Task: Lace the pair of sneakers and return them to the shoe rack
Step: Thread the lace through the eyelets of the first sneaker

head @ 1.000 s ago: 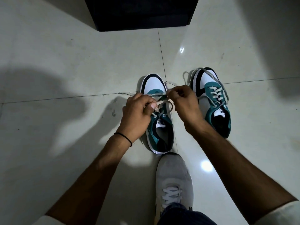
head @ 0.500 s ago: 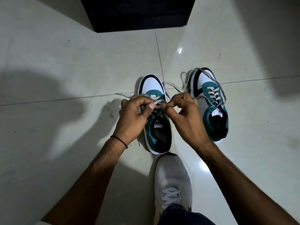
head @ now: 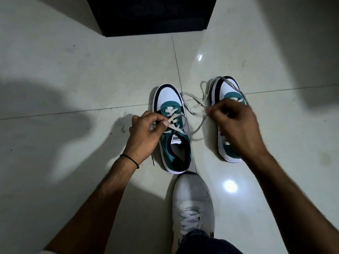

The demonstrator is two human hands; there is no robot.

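The left sneaker (head: 172,129) stood on the pale tiled floor (head: 73,79), our left hand (head: 145,132) pinching its lace (head: 194,129) at the eyelets. Our right hand (head: 236,125) gripped the lace's far end, stretched above the right sneaker (head: 225,88) just beside. Our grey shoe (head: 192,198) touched the left heel. A dark cabinet (head: 150,13) edged open floor beyond.

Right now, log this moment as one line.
left hand: pinching lace on left sneaker | right hand: pulling lace end taut | right sneaker: on floor
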